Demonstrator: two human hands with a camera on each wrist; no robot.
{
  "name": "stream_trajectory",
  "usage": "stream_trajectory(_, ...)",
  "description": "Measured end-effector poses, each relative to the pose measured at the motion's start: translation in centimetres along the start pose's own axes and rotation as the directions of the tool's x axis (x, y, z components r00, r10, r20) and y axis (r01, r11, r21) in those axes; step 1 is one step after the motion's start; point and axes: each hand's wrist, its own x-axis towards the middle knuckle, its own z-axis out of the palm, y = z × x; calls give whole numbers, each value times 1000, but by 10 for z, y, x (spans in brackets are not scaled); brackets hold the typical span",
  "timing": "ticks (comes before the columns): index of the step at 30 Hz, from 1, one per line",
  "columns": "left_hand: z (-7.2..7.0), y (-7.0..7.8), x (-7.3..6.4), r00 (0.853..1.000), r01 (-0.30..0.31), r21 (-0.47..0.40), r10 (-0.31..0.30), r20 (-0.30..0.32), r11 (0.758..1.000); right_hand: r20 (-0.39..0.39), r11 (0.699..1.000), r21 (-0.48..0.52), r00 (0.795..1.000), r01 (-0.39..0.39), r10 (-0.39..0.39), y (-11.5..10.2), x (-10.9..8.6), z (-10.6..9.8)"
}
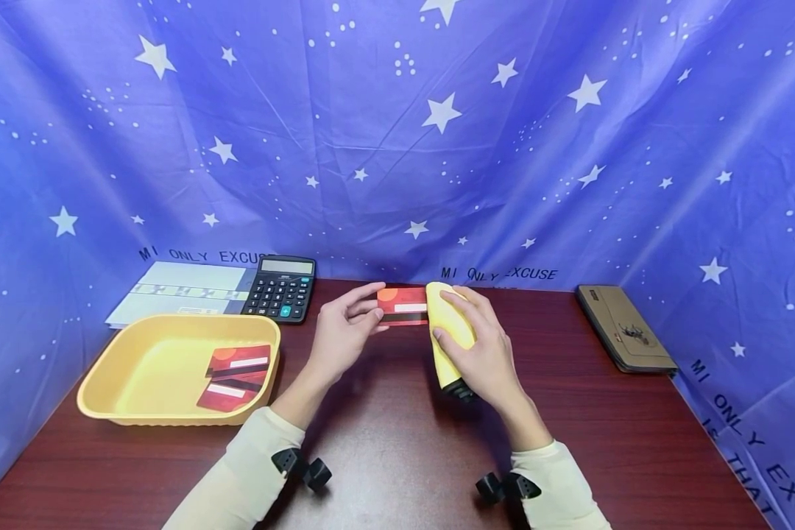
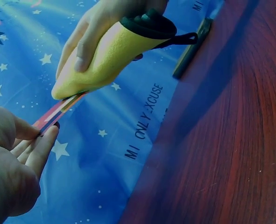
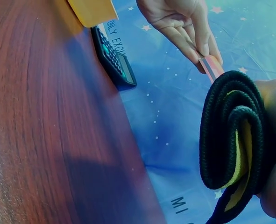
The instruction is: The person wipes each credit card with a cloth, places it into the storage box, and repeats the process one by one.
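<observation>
Between thumb and fingers, my left hand (image 1: 346, 327) pinches the left end of a red card (image 1: 403, 303) with a dark stripe and a white strip. My right hand (image 1: 486, 342) grips a folded yellow cloth (image 1: 447, 324) with black edging, its layers showing at the end in the right wrist view. The cloth (image 2: 100, 65) covers the card's right end, so that part is hidden. Both are held up over the table. To the left, two similar red cards (image 1: 228, 397) lie overlapping inside a yellow basin (image 1: 132, 414).
A black calculator (image 1: 280, 289) leans at the back, beside a white box or booklet (image 1: 179, 288). At the right edge lies a brown wallet (image 1: 626, 331). A blue star-printed curtain (image 1: 397, 147) borders the dark red wooden table (image 1: 384, 456).
</observation>
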Motion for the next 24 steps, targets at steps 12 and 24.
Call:
stream_trajectory(12,3,0,-2,998,19,-90,-13,66,996,25,1000,10,1000,5,-5,-7,-2,6)
stream_trajectory(24,11,-2,-6,994,30,-160,-13,107,987,40,1000,16,999,26,-27,-13,-6,12)
